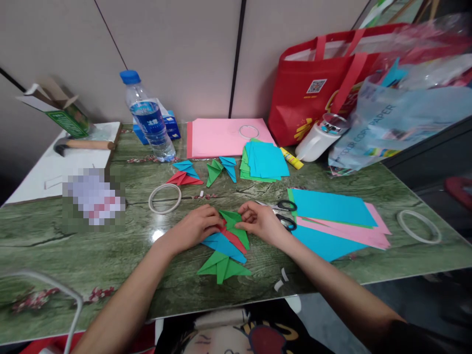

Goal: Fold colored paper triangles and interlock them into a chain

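Observation:
Near the front middle of the table, folded paper pieces overlap: a green piece (236, 227), a red piece (234, 240) and a blue piece (223, 245). Another green folded piece (222, 267) lies just in front of them. My left hand (201, 223) is at the upper left of the group, fingers closed on the red piece. From the right, my right hand (256, 221) pinches the edge of the upper green piece. Behind my hands lie more folded pieces, blue (187, 168), red (182, 179) and green (214, 172).
Scissors (285, 214) lie right of my right hand, beside blue sheets (332, 206). Tape rolls (165, 198) (419, 226) lie on both sides. Behind stand a water bottle (151, 120), a white cup (317, 140) and a red bag (298, 93). A hammer (84, 144) lies left.

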### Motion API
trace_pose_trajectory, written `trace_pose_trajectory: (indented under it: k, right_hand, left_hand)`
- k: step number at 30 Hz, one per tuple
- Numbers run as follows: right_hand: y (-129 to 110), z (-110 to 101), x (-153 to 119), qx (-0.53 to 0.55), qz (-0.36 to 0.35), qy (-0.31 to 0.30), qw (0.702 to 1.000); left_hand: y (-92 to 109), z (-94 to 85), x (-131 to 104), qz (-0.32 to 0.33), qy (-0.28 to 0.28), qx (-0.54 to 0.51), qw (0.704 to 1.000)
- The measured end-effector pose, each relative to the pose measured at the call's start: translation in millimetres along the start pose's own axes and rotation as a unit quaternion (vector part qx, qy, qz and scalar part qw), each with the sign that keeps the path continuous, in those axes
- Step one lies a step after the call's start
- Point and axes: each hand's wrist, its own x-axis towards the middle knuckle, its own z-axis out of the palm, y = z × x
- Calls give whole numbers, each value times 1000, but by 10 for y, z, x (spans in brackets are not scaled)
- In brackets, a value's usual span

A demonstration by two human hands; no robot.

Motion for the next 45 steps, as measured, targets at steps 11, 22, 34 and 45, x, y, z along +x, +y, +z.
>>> trace_pose_trajectory:
  k: [11,22,34,45]
  right_hand:
    - [42,-60,35,85,25,-7,996]
    - [35,-141,57,91,25,-7,996]
    - [21,-126,91,115,-27,13,993]
    - [24,-76,92,105,-47,21,993]
  left_hand:
    - [3,-10,-27,23,3,36,999]
    - [31,3,12,10,44,31,998]
    - [-48,60,25,8,84,0,996]
    - [-12,136,60,-27,125,-41,991]
